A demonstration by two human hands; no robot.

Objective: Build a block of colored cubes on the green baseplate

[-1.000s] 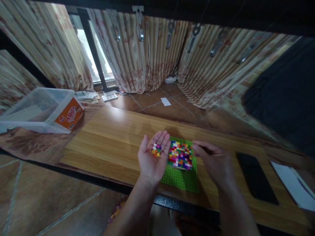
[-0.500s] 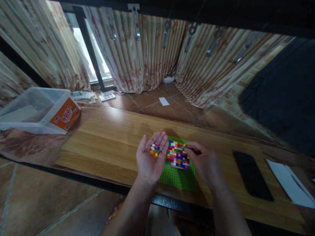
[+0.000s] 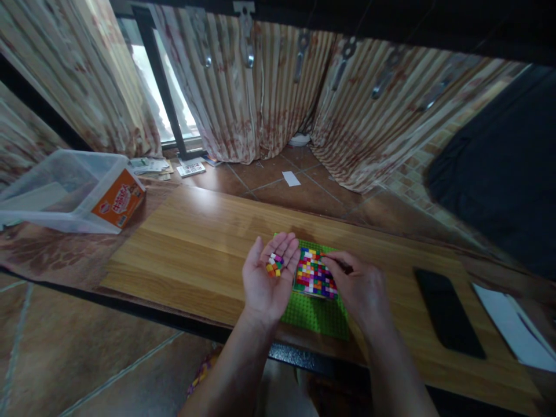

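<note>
Palm up, my left hand (image 3: 267, 284) holds several small toy bricks (image 3: 274, 264) in white, orange, yellow, purple and green, its fingers stretched out around them. Beside it, a multicoloured block of toy bricks (image 3: 313, 275) sits on a green studded baseplate (image 3: 315, 315). My right hand (image 3: 358, 284) is closed in a pinch, its fingertips at the upper right edge of the block. Whatever lies between those fingertips is too small and hidden to make out. The right fingers cover part of the block's right side.
The baseplate lies on a wooden board (image 3: 182, 249). A black phone-like slab (image 3: 449, 313) and white paper (image 3: 515, 327) are to the right. At the far left stands a clear plastic bin (image 3: 98, 188) with an orange label. Metal hooks (image 3: 247, 40) hang from a dark bar above.
My right hand's fingertips have moved slightly left over the block's upper edge. The left hand keeps its pose with the bricks. The whole view has shifted a little.
</note>
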